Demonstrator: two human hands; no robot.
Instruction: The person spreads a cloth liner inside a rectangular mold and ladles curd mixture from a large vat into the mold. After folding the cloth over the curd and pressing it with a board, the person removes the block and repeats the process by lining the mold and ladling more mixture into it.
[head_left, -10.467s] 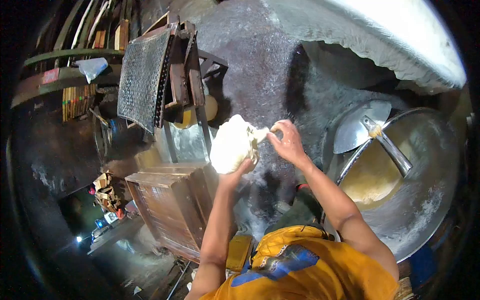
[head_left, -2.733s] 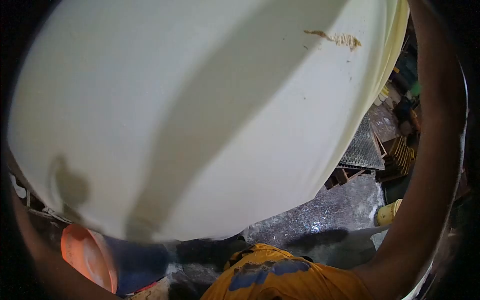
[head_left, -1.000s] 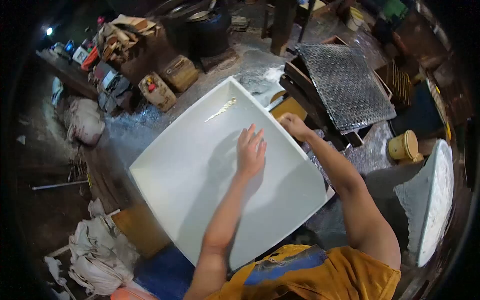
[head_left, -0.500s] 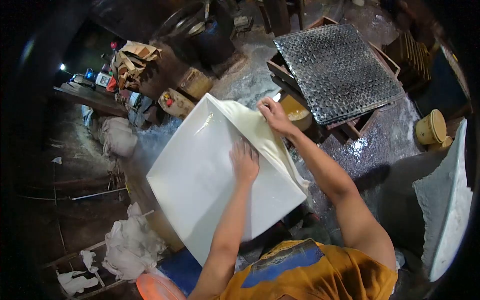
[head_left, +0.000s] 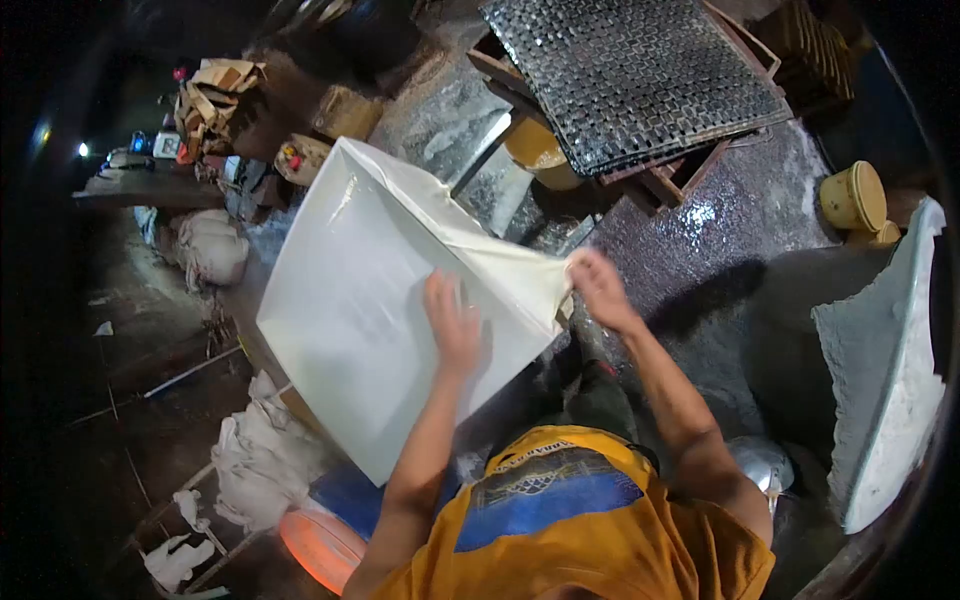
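Head view: the white tray (head_left: 335, 310) sits in front of the person, tilted in the frame, with its floor facing up at the camera. Along its right wall runs a pale cloth (head_left: 505, 270), drawn outward into a taut peak. The right hand (head_left: 600, 288) has its fingers closed on that peak, just outside the tray's near right corner. The left hand (head_left: 452, 322) is over the tray's floor, fingers extended and holding nothing; it is blurred, so I can't tell whether the palm presses down or hovers just above.

The step in hand looks like pulling the cloth out over the wall, one hand tugging and the other lying over the floor. A further pull would call for a firm pinch and an even draw along the wall, with the tray kept from sliding.

Beyond the right hand, a woven mat (head_left: 630, 85) lies well apart from the tray. An orange basin (head_left: 322, 550) stands near the left forearm, and a yellow bucket (head_left: 853, 197) far right.
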